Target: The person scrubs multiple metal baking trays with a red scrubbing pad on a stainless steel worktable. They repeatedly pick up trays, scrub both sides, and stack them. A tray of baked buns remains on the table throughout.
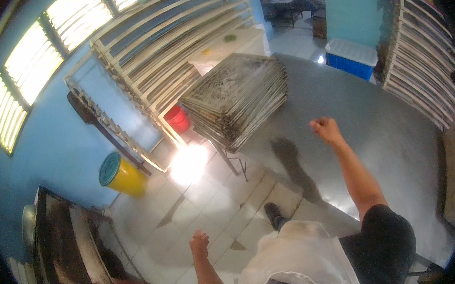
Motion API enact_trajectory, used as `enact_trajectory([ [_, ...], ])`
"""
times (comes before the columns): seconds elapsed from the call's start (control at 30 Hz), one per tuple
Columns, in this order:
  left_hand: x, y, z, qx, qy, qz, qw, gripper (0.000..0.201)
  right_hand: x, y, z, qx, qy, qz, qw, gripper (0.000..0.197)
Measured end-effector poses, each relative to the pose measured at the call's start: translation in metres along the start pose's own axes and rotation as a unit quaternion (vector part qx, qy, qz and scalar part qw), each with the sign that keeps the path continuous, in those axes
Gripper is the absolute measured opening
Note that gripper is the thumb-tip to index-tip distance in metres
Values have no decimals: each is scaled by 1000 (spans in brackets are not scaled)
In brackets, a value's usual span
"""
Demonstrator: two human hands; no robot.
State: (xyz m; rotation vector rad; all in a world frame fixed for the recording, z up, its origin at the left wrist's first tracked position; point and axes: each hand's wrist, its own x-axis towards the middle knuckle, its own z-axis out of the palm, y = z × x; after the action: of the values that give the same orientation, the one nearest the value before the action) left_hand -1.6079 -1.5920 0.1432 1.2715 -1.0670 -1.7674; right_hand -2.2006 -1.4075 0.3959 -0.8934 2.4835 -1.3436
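The stack of flat trays (234,96) is resting at the far left corner of the grey worktop (368,125). Its layers are lying closely one upon another, and the top surface is showing dark, mottled marks.

The right hand (325,129) is hovering above the worktop, inward from its left edge and well apart from the stack. Its fingers are curling together into a loose fist. A dark shadow (291,161) is falling on the worktop between this hand and the left edge.

The left hand (198,244) is hanging beyond the left edge of the worktop, above the tiled floor (190,211). Its fingers are bending inward; whether they are closing fully cannot be told, as the hand is showing small and blurred.

A blue cooler with a white lid (352,60) is standing beyond the far right part of the worktop. A slatted rack (424,57) is standing near the right edge. Behind the stack, a larger pale rack (164,56) is standing along the wall, with a red bucket (177,119) near its foot. A yellow bin with a teal lid (126,176) is standing on the floor farther left.
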Motion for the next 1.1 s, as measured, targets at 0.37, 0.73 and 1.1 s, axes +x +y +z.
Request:
enact_trajectory([
  [0.37,89,117,93,-102,148,-86,980,76,355,-75,72,-168,81,-38,982,74],
  [0.73,192,222,196,-149,19,-37,988,67,466,-68,107,-224,-156,49,961,92],
  [1.1,320,315,332,-85,-158,-100,979,75,396,-42,98,-258,-77,71,961,75],
])
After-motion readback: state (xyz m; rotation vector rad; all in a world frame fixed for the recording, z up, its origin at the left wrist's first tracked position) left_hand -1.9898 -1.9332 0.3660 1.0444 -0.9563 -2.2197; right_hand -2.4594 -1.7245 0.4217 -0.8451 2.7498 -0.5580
